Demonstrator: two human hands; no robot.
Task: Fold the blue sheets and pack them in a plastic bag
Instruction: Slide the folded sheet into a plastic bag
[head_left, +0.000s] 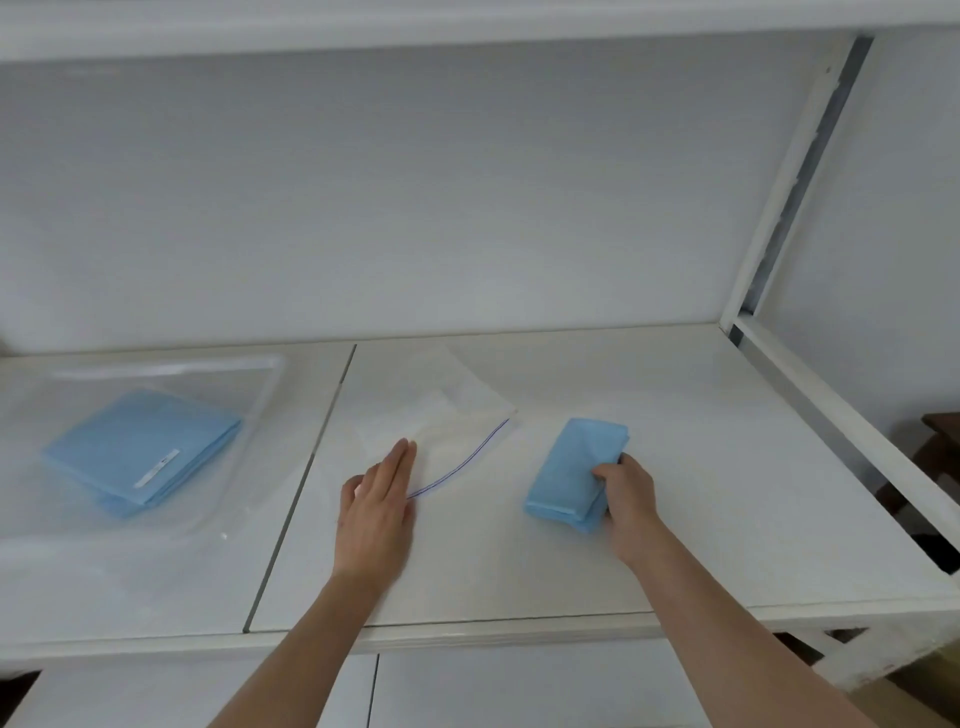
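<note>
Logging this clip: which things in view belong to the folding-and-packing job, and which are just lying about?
Job: small folded blue sheet, right hand holds it; clear zip-top plastic bag under left hand; flat blue sheet stack.
Lying about: clear wrapper; dark furniture.

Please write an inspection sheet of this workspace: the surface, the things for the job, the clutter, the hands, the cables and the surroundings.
Surface: white shelf top with a dark seam running front to back.
Job's things: folded blue sheet at right; flat zip bag, apparently holding nothing, in the middle; stack of blue sheets inside a clear plastic wrap at left.
Clutter: nothing seen.
Hands: left hand flat, fingers straight, on the near corner of the zip bag; right hand grips the folded blue sheet at its right edge.
Cables: nothing seen.
Surroundings: white back wall, shelf above, white upright post at right.
</note>
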